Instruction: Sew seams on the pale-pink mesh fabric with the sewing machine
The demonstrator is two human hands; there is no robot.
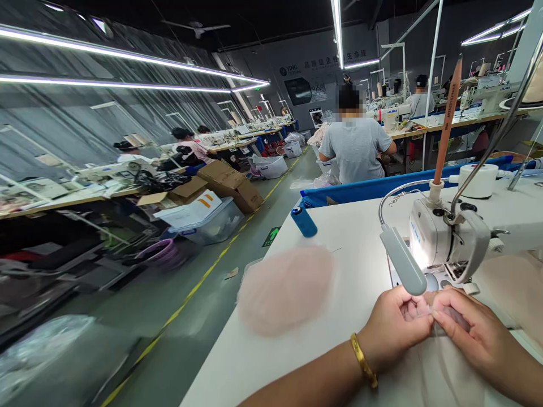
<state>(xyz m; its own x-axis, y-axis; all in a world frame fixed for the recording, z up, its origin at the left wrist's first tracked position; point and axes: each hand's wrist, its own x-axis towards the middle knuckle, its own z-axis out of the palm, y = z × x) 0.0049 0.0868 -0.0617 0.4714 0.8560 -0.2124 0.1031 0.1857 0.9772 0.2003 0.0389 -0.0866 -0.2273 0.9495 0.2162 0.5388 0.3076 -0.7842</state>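
Observation:
My left hand (392,328), with a gold bangle on the wrist, and my right hand (475,333) meet in front of the white sewing machine (445,237). Both pinch a thin, pale sheer piece of fabric (428,314) between their fingertips, just below the machine's grey lamp head (403,260). The fabric trails down over the table toward me. A stack of pink sheer fabric pieces (286,288) lies on the white table (339,350) to the left of my hands.
A blue thread spool (304,220) lies at the table's far left edge. A white roll (479,181) and a tall thread cone (447,113) stand behind the machine. A person in a grey shirt (356,147) sits ahead. Boxes and bins line the aisle at left.

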